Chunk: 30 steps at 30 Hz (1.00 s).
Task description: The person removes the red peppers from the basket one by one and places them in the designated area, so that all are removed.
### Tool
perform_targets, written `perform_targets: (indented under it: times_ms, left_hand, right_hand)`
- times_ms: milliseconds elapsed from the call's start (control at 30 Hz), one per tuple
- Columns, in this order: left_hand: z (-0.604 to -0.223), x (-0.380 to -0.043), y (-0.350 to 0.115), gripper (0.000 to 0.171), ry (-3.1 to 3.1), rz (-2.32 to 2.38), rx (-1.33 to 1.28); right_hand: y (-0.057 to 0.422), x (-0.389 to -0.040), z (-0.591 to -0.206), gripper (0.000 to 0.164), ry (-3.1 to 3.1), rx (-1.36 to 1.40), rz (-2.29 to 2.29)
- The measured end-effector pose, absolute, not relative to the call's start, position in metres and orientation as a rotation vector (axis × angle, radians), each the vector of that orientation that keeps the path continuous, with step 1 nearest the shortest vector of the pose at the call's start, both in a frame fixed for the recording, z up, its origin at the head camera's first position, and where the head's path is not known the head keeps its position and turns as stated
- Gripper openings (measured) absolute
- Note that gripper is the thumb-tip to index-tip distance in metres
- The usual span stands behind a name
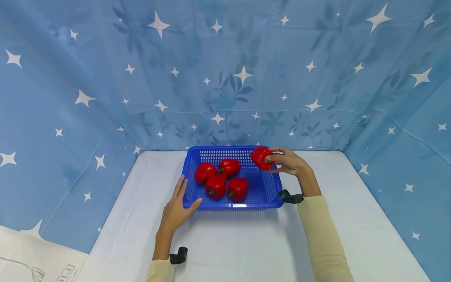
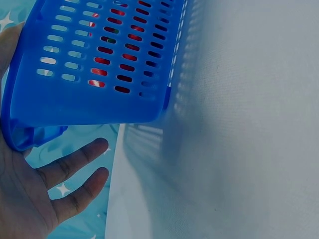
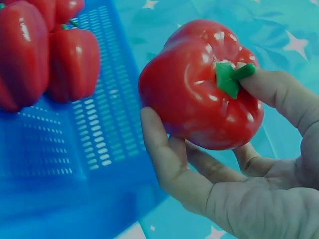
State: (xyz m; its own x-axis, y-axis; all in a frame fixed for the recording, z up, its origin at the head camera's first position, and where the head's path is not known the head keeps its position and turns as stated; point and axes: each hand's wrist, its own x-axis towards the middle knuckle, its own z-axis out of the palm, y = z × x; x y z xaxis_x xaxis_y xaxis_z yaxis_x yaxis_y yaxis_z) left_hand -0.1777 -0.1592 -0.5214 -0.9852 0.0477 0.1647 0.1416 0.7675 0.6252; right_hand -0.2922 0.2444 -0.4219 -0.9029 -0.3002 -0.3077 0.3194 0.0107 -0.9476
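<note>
A bell pepper (image 1: 261,158), red with a green stem, is held in my right hand (image 1: 287,161) over the right end of a blue plastic basket (image 1: 232,205). In the right wrist view the thumb presses by the stem (image 3: 229,78) and the fingers support the pepper from below. Several more red bell peppers (image 1: 216,185) lie in the basket's left and middle part. My left hand (image 1: 176,211) is at the basket's front left corner, its thumb by the front rim. The left wrist view shows straight, spread fingers (image 2: 75,162) beside the basket wall (image 2: 89,107).
The basket stands on a white table (image 1: 229,243) near its back edge. A blue curtain (image 1: 211,94) with white stars and leaves hangs behind and along both sides. Pale printed material (image 1: 38,258) shows at the lower left. Each wrist wears a black camera mount (image 1: 179,255).
</note>
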Motion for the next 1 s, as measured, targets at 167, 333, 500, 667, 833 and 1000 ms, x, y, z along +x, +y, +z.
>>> perform_targets:
  times_ms: [167, 333, 500, 667, 833, 1000]
  left_hand:
    - [-0.521, -0.178, -0.159, 0.095, -2.822, -1.024, -0.145]
    - [-0.52, -0.177, -0.16, 0.095, -2.826, -1.029, -0.146]
    - [-0.521, -0.179, -0.16, 0.095, -2.822, -1.027, -0.157]
    - [-0.519, -0.18, -0.16, 0.095, -2.815, -1.026, -0.169]
    - [-0.518, -0.18, -0.161, 0.095, -2.818, -1.023, -0.172]
    - [-0.52, -0.18, -0.161, 0.095, -2.82, -1.026, -0.175]
  right_hand:
    - [0.262, -0.282, -0.416, 0.057, 1.801, 0.092, -2.066]
    - [0.284, -0.272, -0.412, 0.045, 1.721, 0.202, -2.163]
    - [0.306, -0.264, -0.416, 0.042, 1.675, 0.307, -2.207]
    - [0.32, -0.256, -0.431, 0.07, 1.612, 0.486, -2.202]
    - [0.329, -0.25, -0.453, 0.088, 1.417, 0.709, -2.228]
    - [0.33, -0.245, -0.467, 0.086, 1.323, 0.851, -2.225]
